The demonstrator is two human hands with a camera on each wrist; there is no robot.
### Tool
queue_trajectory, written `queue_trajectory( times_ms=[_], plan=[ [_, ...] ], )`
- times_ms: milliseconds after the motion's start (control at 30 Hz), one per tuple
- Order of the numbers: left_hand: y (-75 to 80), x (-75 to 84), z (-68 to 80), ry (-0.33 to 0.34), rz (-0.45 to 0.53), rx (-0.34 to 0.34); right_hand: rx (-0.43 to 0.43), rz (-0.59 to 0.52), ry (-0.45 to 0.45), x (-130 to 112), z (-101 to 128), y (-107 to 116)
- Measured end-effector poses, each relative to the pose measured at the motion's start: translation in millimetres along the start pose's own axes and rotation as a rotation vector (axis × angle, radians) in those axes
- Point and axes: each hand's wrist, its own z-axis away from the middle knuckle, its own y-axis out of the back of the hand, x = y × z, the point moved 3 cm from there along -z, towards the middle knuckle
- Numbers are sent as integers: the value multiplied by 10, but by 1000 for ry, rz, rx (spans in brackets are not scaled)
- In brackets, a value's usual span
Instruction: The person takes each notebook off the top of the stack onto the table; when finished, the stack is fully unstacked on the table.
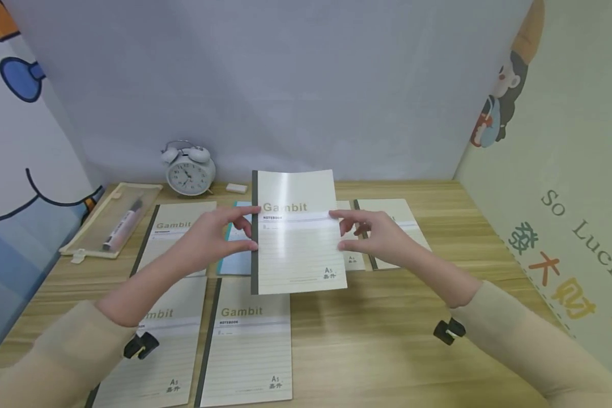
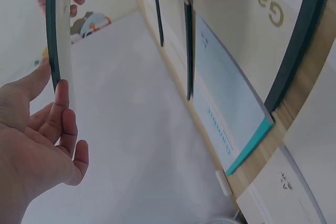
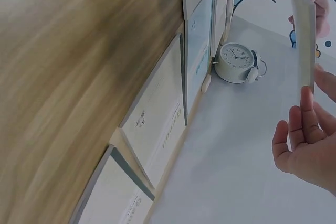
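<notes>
Between both hands a cream Gambit notebook [image 1: 298, 249] with a dark spine is held up above the table, cover facing me. My left hand [image 1: 216, 235] pinches its spine edge; in the left wrist view, that hand's thumb and fingers [image 2: 62, 95] grip the edge. The opposite edge is pinched by my right hand [image 1: 374, 232], also seen in the right wrist view. Beneath and behind the raised notebook lies a blue notebook [image 1: 237, 258], partly hidden, with its teal spine clear in the left wrist view. A cream notebook [image 1: 250, 345] lies just in front.
More cream notebooks lie at left [image 1: 175, 221], front left [image 1: 158, 345] and right [image 1: 392, 224]. A white alarm clock [image 1: 188, 173] and an eraser [image 1: 237, 187] stand along the back. A mesh pouch [image 1: 109, 221] with a marker inside lies far left. Bare wood [image 1: 367, 340] shows front right.
</notes>
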Motion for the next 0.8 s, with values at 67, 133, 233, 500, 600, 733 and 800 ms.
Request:
queue_trajectory(
  times_ms=[67,133,233,500,600,733,800],
  plan=[
    [-84,69,31,-31,-5,6,-10,-1,-2,19,121,9],
    [-174,131,75,-43,-8,11,-15,7,15,47,234,3],
    [-315,210,149,-35,-14,17,-12,32,41,93,387,-17],
    [-707,359,284,-6,-13,-9,-61,56,-49,304,742,-106],
    [-863,371,316,22,5,-40,-83,52,-95,400,853,-161],
    [-1071,363,350,37,13,-81,-105,33,-62,529,977,-250],
    [-1164,362,374,43,16,-109,-120,30,-21,589,1035,-301]
  ],
)
